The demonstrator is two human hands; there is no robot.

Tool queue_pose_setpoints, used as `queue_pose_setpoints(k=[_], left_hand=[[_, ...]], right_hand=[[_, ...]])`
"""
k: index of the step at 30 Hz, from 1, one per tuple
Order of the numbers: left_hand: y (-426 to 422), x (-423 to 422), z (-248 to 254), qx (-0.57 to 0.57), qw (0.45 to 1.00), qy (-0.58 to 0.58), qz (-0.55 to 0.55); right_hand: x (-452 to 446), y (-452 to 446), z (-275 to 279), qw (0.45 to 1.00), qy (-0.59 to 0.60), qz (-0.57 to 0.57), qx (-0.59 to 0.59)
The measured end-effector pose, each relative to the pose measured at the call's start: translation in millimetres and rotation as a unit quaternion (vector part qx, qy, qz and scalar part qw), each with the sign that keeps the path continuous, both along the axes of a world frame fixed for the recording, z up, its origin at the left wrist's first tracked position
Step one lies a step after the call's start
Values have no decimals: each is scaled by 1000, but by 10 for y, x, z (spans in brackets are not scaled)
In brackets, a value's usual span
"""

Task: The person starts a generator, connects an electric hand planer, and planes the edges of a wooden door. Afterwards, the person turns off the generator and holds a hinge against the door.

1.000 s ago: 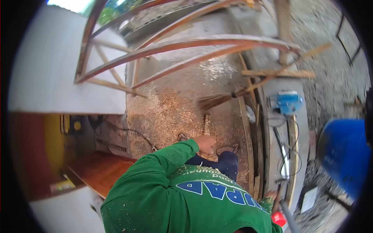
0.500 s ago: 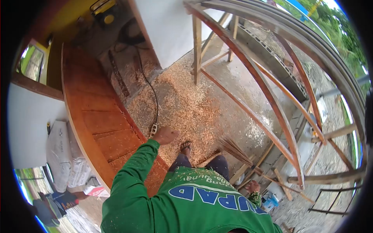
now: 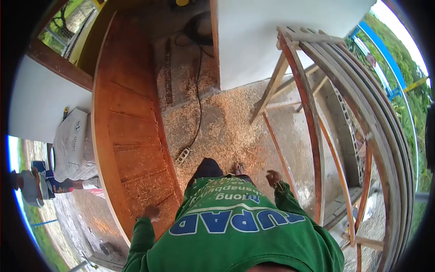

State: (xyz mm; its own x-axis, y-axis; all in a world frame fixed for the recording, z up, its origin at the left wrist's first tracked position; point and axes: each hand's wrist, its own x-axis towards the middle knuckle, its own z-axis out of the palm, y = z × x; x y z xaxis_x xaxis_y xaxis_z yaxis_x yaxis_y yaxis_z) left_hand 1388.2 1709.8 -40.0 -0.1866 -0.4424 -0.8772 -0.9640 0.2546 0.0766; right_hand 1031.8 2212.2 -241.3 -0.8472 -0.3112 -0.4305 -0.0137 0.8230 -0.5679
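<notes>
Left hand [image 3: 152,212] moved over one panel [image 3: 129,131], grip unclear; right hand's [image 3: 273,178] grip wide.

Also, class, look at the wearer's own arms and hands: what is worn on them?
Long green sleeves cover both arms, matching the shirt. Pale flecks dot the right cuff. The left hand and right hand are bare, with no gloves visible.

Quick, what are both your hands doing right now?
Left hand: by the brown panel; too blurry to tell.
Right hand: open, fingers bent, nothing seen in it.
</notes>
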Motion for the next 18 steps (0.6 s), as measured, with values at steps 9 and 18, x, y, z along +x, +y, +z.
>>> queue_pose_setpoints(k=[9,18], left_hand=[[233,-1018,-386,24,972,217,84],[-3117,-3238,-834,-146,900,399,-99]], right_hand=[[-1971,-2010,390,969,20,242,-32],[-2887,-4750,617,962,-17,268,-41]])
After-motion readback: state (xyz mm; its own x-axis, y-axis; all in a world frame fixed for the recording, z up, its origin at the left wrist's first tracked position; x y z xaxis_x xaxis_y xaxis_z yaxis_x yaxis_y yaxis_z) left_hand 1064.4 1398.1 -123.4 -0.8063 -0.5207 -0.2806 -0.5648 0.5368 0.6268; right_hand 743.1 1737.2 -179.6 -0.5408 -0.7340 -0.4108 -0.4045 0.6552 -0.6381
